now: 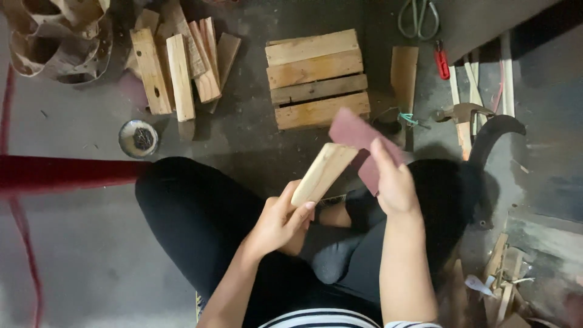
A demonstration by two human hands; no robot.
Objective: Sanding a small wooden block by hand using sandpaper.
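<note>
The left hand [280,223] grips the lower end of a pale wooden block [323,172], fingers clenched around it, holding it tilted above the person's lap. The right hand [395,185] has its fingers grasping a reddish sheet of sandpaper [352,132], which rests against the block's upper end. On the floor [91,255] beyond lie a small slatted pallet [316,78], a pile of wood pieces [179,61], a round metal dish [138,138] and scissors [418,18]

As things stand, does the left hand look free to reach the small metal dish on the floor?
Probably not: the left hand grips a wooden strip, though nothing blocks the way to the metal dish.
</note>
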